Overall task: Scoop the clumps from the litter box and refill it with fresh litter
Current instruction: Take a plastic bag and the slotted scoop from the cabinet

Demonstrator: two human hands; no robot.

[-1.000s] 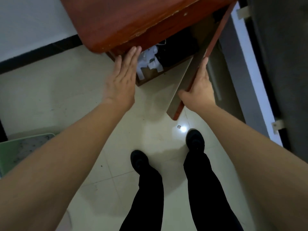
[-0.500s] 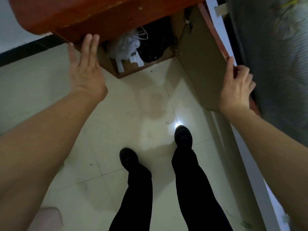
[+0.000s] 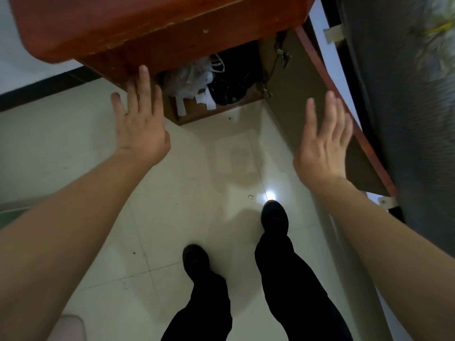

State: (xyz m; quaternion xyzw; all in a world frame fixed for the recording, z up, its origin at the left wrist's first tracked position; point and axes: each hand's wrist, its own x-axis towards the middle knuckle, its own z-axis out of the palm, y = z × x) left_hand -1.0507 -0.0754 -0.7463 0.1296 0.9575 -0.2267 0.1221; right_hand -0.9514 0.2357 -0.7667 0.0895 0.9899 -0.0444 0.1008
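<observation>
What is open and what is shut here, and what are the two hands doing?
cabinet door, open, swung to the right.
cabinet, open, bags inside.
white bags, crumpled, in the cabinet.
black bag, in the cabinet beside the white bags.
left hand, fingers straight, holding nothing, at the cabinet's edge.
right hand, fingers straight, holding nothing, near the door.
</observation>
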